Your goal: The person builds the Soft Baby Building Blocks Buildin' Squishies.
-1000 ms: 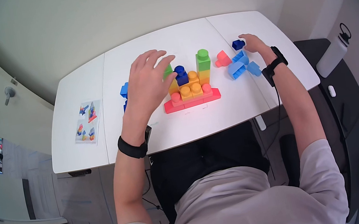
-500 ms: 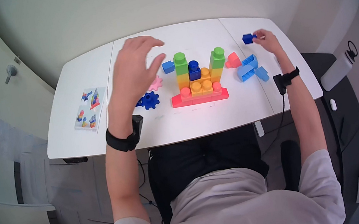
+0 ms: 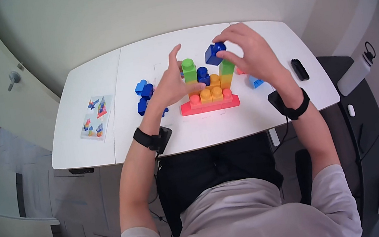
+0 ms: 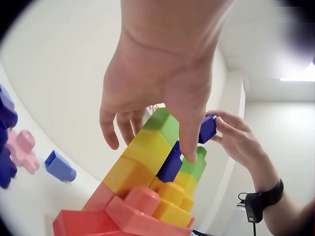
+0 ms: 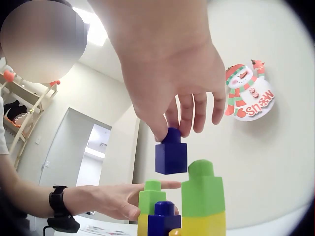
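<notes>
My right hand [image 3: 253, 53] pinches a dark blue block [image 3: 213, 56] by its round knob, fingertips and thumb on the knob. In the right wrist view, the held block [image 5: 171, 158] hangs upright above another dark blue block [image 5: 161, 216] standing between two green-topped towers. My left hand [image 3: 171, 84] is spread around the left tower [image 3: 190, 74], thumb in front and fingers on the far side. The building has red blocks [image 3: 211, 107] at its base, with orange blocks [image 3: 211, 94], then yellow and green, above.
Loose blue blocks [image 3: 141, 87] lie left of the building. A light blue block [image 3: 256, 82] and a partly hidden pink-red one are under my right hand. A picture sheet [image 3: 96, 118] lies at the left; a black case [image 3: 300, 69] at the right.
My right hand has lifted the dark blue block from the table's far right and carried it left over the building. My left hand has come down and right, to the left tower.
</notes>
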Motion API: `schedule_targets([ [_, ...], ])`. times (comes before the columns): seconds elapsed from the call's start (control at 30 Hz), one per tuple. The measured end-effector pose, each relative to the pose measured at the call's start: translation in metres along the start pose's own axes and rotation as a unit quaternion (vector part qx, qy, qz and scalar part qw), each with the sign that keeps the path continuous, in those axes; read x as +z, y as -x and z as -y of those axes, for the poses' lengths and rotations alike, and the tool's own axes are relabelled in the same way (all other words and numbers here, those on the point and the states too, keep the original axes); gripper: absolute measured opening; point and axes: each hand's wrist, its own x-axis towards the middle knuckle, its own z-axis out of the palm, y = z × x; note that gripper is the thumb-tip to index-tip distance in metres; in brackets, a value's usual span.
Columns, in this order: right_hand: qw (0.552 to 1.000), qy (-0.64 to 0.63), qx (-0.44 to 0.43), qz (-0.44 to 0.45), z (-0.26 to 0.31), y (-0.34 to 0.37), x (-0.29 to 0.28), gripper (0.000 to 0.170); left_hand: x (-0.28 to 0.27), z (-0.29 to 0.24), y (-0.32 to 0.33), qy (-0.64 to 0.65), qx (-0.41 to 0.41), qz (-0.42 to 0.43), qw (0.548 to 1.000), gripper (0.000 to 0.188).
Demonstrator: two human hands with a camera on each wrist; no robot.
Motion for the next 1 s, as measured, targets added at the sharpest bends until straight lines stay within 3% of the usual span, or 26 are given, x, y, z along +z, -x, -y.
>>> schedule_targets([
  [0.07,1.0,0.019,-0.013,0.008,0.002,0.0,0.005,0.022,0.004,0.002,0.001,0.082,-0.008,0.026,0.996,0.115],
  [0.17,0.998,0.048,-0.022,0.026,0.002,0.0,0.012,0.022,0.009,0.002,0.003,0.026,-0.011,0.026,0.999,0.107],
  [0.43,0.991,0.09,-0.006,0.103,0.002,0.007,0.022,0.022,0.006,-0.002,0.003,0.033,0.005,0.034,0.999,0.101],
  [0.67,0.988,0.092,-0.013,0.124,-0.001,0.021,0.038,0.021,0.013,0.008,0.001,0.043,0.045,0.007,0.998,0.093],
  [0.87,0.989,0.051,0.035,0.135,-0.005,0.026,0.045,0.022,0.013,0.008,0.0,0.081,0.006,0.027,0.996,0.088],
  [1.0,0.987,0.038,0.038,0.152,-0.003,0.028,0.042,0.031,0.018,0.014,0.0,0.073,0.038,0.002,0.997,0.086],
])
